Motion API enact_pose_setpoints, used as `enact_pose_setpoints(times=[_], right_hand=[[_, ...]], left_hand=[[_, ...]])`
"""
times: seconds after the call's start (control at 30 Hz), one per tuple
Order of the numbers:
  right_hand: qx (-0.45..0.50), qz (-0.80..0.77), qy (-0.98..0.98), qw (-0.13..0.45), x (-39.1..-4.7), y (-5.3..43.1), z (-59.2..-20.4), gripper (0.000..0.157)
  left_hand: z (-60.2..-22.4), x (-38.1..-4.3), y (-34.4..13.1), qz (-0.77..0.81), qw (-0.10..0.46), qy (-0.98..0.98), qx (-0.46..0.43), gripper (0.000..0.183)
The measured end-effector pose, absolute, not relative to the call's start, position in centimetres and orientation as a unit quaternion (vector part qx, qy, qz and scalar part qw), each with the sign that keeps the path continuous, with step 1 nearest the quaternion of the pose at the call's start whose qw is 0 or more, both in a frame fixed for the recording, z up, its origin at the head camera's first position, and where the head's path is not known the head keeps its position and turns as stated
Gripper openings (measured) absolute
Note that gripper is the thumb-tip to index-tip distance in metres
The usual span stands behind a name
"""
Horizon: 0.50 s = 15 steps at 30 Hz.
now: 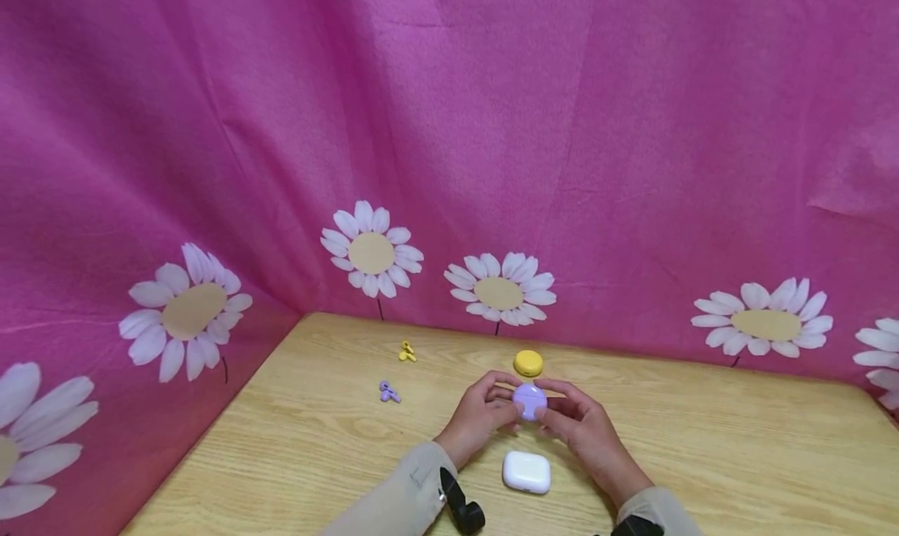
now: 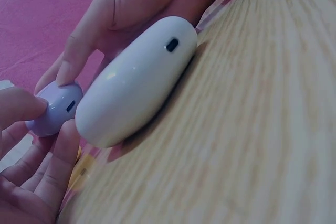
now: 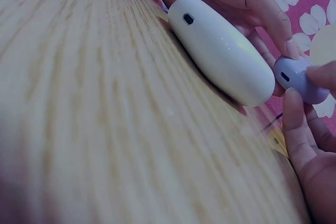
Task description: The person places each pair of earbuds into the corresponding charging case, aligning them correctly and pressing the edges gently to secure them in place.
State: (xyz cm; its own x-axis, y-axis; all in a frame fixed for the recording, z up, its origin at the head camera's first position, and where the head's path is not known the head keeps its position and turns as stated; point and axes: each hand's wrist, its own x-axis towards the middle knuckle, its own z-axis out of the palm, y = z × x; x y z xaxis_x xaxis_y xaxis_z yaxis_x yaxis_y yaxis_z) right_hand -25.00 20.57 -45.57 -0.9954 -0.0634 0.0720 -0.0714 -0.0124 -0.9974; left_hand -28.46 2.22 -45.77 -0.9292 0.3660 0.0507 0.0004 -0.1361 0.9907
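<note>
A small round purple earbud charging case [image 1: 530, 401] is held between both hands above the table, its lid seam facing up towards the head camera. My left hand [image 1: 479, 417] grips its left side with thumb and fingers; my right hand [image 1: 586, 428] grips the right side the same way. In the left wrist view the charging port shows on the purple case [image 2: 62, 109]. Nearer to me, a white earbud case [image 1: 527, 472] lies on the wood between the forearms. Just beyond the hands sits a round yellow case [image 1: 528, 363].
Left of the hands, a pair of purple earbuds [image 1: 389, 393] lies on the wooden table [image 1: 309, 442], with a pair of yellow earbuds [image 1: 407, 353] farther back. A pink cloth [image 1: 492, 130] printed with daisies hangs along the back and left edges.
</note>
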Motion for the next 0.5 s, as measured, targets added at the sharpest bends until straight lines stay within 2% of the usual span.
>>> enact_pose_setpoints(times=[0.5], right_hand=[[0.058, 0.716, -0.696, 0.001, -24.93, 20.62, -45.70, 0.047]], left_hand=[[-46.08, -28.70, 2.20, 0.738, 0.126, 0.643, 0.158, 0.034]])
